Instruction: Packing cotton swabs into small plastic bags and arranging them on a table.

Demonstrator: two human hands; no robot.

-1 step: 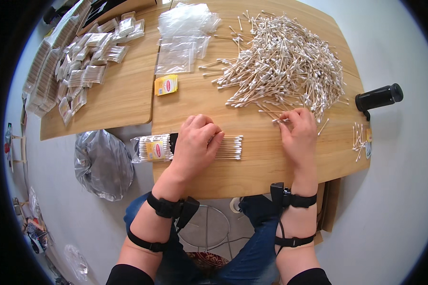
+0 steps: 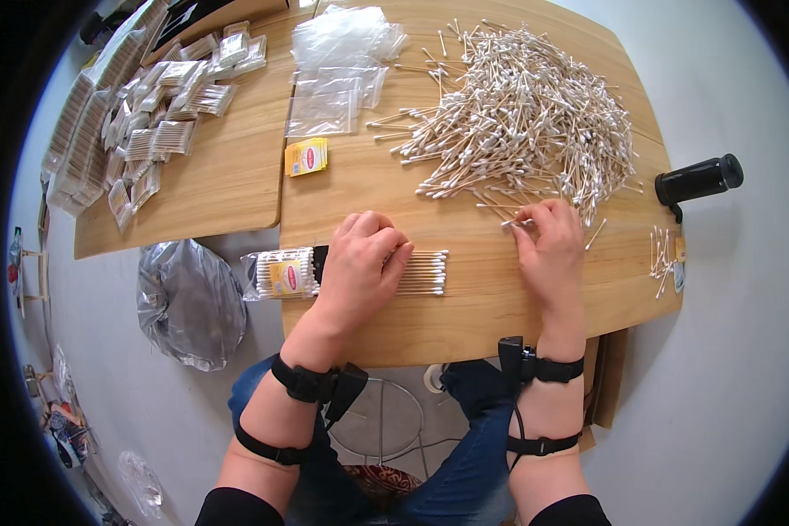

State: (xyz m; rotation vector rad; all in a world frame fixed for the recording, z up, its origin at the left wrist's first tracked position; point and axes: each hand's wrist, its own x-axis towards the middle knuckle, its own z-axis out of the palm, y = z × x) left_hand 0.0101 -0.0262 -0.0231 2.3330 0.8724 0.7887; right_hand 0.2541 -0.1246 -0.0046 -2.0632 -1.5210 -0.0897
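My left hand (image 2: 364, 267) lies curled over a flat row of cotton swabs (image 2: 427, 273), fingers pressed together; what is between them is hidden. On its left side, a clear bag (image 2: 251, 273) holds white-tipped swabs and a yellow card (image 2: 290, 277). A black piece (image 2: 320, 260) shows partly beneath the hand. At the near edge of a large heap of loose swabs (image 2: 535, 114), my right hand (image 2: 552, 245) pinches with thumb and fingers around a cotton swab (image 2: 508, 222). One loose swab (image 2: 596, 234) rests just right of that hand.
Empty clear bags (image 2: 346, 39) and a stack of yellow cards (image 2: 306, 158) lie behind my left hand. Filled swab packs (image 2: 162, 131) cover the left table. A black cylindrical object (image 2: 698, 180) and a few swabs (image 2: 661, 260) are at the right edge. A grey plastic bag (image 2: 193, 307) stands below.
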